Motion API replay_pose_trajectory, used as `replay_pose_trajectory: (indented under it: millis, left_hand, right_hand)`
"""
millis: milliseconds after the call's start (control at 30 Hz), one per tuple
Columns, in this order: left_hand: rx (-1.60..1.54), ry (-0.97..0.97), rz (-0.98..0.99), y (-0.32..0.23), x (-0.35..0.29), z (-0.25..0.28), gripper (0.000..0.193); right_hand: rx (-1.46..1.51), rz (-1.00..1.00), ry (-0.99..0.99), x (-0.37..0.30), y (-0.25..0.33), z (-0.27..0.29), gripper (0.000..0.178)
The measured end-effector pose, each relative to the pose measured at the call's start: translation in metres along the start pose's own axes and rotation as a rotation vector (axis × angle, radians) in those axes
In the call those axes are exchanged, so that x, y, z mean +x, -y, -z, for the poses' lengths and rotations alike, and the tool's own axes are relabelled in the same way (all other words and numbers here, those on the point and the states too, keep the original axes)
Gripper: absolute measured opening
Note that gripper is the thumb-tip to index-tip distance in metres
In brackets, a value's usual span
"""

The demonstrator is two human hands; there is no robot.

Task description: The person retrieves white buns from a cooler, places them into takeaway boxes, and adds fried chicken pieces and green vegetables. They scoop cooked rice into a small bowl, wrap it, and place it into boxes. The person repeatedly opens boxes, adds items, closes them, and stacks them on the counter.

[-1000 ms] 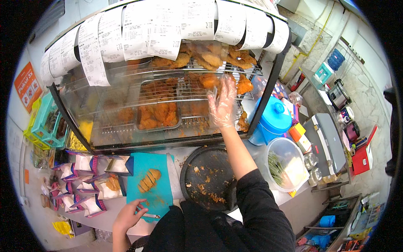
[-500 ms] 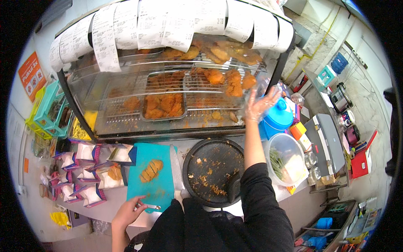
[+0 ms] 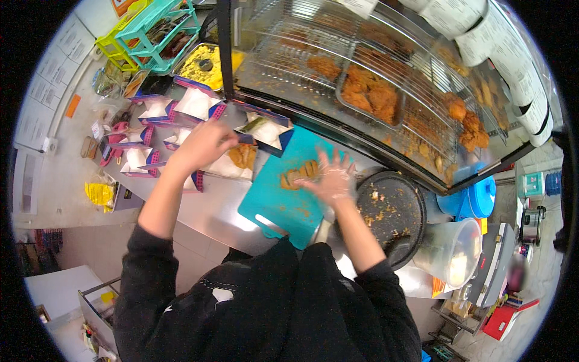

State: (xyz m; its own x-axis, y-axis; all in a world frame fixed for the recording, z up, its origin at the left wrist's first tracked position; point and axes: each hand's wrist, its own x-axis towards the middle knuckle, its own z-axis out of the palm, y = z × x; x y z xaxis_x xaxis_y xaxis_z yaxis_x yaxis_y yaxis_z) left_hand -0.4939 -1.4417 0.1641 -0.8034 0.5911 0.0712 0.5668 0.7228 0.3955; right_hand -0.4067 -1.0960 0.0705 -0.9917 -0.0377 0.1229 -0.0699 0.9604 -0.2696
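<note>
black top [image 3: 283, 308] with a white patch [image 3: 222, 294], three-quarter black sleeves [image 3: 145, 265]; thin clear glove [image 3: 339, 189] on the right hand [image 3: 333, 180].

L hand [image 3: 205, 146], bare, fingers curled, is above the open paper boxes [image 3: 196, 102], next to the one w/ a fried cutlet [image 3: 242, 155] in it; can't tell if touching. R hand [image 3: 333, 178], in clear plastic glove, fingers spread, is at the sliced cutlet [image 3: 309, 170] on teal cutting board [image 3: 259, 208]; thumb overlaps the slices, contact unclear. Round dark tray [image 3: 410, 204] w/ crumbs just R of board. Behind: glass display case [image 3: 289, 110] w/ metal tray [image 3: 400, 116] of fried pcs [image 3: 369, 90], receipts [image 3: 505, 66] along top. Far R: blue lidded container [image 3: 481, 196], clear tub [image 3: 440, 244].
</note>
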Motion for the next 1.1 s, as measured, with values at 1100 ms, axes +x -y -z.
replay_pose_trajectory:
  millis: [1100]
  left_hand:
    - [0.795, 0.263, -0.409, 0.122, 0.127, -0.149, 0.046]
  right_hand:
    - [-0.05, -0.258, -0.158, 0.118, 0.121, -0.142, 0.059]
